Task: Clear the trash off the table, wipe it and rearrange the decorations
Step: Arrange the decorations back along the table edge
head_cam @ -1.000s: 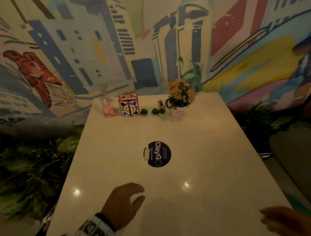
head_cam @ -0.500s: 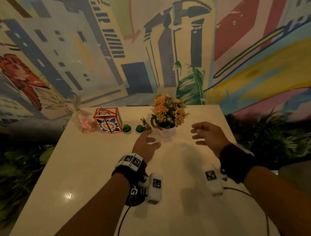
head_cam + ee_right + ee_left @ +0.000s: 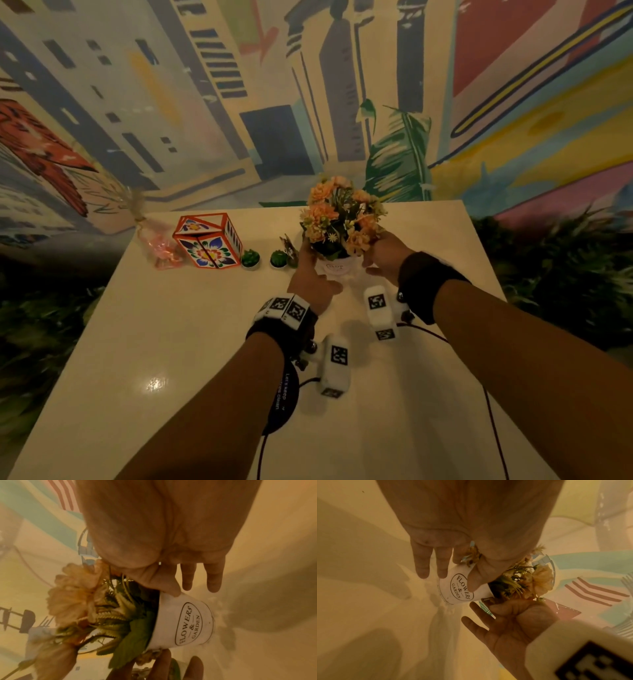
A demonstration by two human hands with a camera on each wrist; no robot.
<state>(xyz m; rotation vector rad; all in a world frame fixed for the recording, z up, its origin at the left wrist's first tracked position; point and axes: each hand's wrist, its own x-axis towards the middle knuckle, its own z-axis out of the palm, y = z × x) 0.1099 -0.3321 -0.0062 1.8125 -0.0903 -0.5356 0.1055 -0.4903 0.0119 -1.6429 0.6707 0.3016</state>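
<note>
A white flower pot (image 3: 337, 269) marked "FLOWERS & GARDEN" (image 3: 462, 588) stands on the cream table (image 3: 171, 342) near its far edge, filled with orange flowers (image 3: 342, 219). My left hand (image 3: 310, 274) wraps its left side. The thumb (image 3: 476, 577) lies across the label and the fingers (image 3: 423, 566) run down behind the pot. My right hand (image 3: 380, 257) is against the pot's right side. Its thumb (image 3: 169, 588) touches the rim, while its fingers (image 3: 213, 580) stay straight, off the pot. The base appears to rest on the table.
Left of the pot, in a row, stand a small figurine (image 3: 289, 248), two tiny green plants (image 3: 278, 258) (image 3: 250, 258), a painted orange box (image 3: 205, 245) and a pink wrapped item (image 3: 161, 246). A dark round sticker (image 3: 281, 394) lies under my left wrist. Foliage flanks the table; a mural wall stands behind.
Both hands have reached forward from mid-table and closed in on the flower pot from either side. The left hand has taken hold of it. My view has moved nearer the far edge.
</note>
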